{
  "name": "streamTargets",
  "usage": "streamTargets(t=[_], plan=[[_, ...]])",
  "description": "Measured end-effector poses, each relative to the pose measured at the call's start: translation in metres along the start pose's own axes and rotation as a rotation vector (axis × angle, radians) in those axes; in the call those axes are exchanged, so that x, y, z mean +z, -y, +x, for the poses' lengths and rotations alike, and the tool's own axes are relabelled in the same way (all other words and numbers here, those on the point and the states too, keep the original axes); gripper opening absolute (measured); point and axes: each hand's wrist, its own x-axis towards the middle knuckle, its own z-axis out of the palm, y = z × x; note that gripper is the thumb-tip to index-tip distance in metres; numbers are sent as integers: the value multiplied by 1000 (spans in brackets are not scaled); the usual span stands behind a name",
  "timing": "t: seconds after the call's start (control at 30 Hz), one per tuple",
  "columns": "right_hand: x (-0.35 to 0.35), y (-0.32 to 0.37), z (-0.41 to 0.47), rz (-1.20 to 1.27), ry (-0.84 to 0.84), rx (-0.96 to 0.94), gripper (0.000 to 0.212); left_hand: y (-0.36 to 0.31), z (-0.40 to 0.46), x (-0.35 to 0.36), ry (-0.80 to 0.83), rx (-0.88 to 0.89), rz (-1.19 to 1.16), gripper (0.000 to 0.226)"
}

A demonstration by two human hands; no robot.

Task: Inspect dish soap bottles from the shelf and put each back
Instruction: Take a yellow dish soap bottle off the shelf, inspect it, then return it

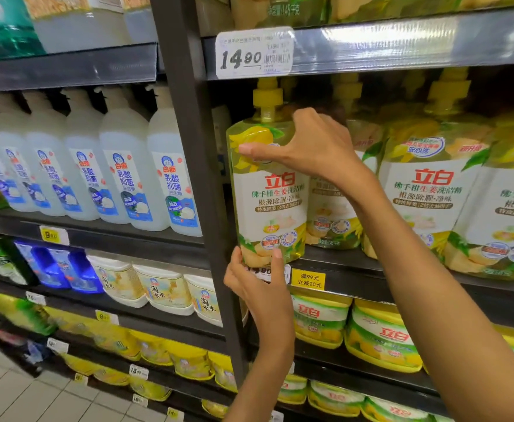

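A yellow-green dish soap bottle (269, 190) stands upright at the front edge of the shelf (356, 263), just right of the dark shelf upright (197, 166) — long axis vertical, pump cap pointing up, label facing the viewer. The right hand (307, 144) grips its shoulder from above; the left hand (258, 278) cups its base from below. Both hands touch it — the left is nearer the viewer.
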Motion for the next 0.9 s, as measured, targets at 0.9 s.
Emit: streamTargets(t=[0.9], plan=[[-9, 30, -55, 7, -31, -62, 76, -1, -4, -67, 812, -494, -495, 63]])
